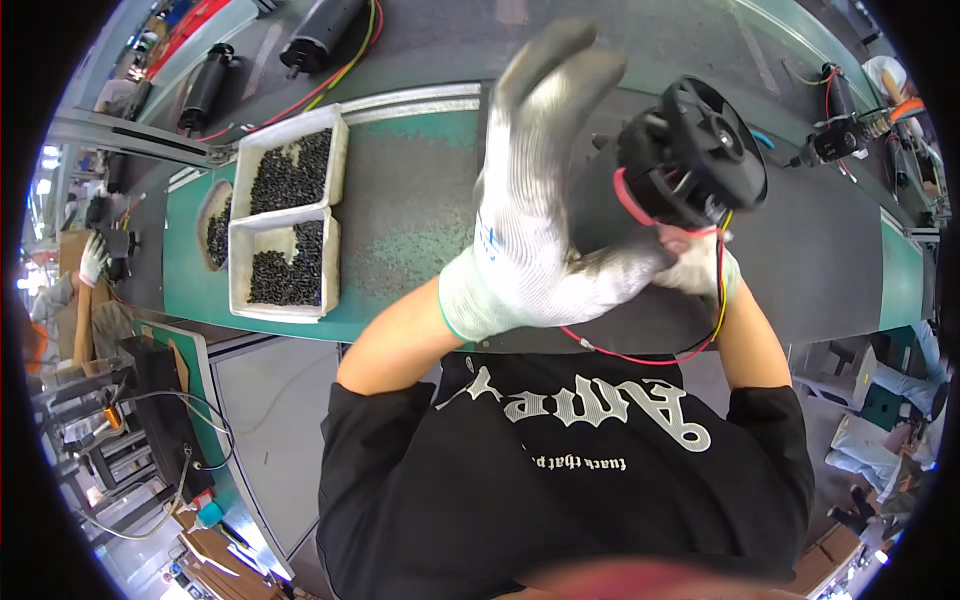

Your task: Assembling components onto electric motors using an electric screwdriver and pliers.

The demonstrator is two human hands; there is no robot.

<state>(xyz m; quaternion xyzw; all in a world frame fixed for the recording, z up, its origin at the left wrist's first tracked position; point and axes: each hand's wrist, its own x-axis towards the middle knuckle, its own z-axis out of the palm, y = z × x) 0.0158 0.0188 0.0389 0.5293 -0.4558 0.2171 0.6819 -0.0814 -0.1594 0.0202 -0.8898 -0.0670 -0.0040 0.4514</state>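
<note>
My left hand (530,200), in a white knit glove with grey, dirty fingertips, is raised with its fingers stretched apart. Nothing is in its palm, and its thumb reaches across to my right hand. A black motor with a fan wheel (700,155) is held up above the bench, tilted, a red ring around its lower part. My right hand (705,262), gloved with bare fingertips showing, grips it from below; the motor and my left thumb hide part of these fingers. Red, yellow and black wires (718,300) hang from the motor and loop past my shirt.
Two white trays (234,265) of small black parts stand at the left, beside another small container (207,215). Beyond the dark bench mat (400,180) runs a line with black cylindrical motors (320,35). A co-worker's gloved hand (93,258) is at far left.
</note>
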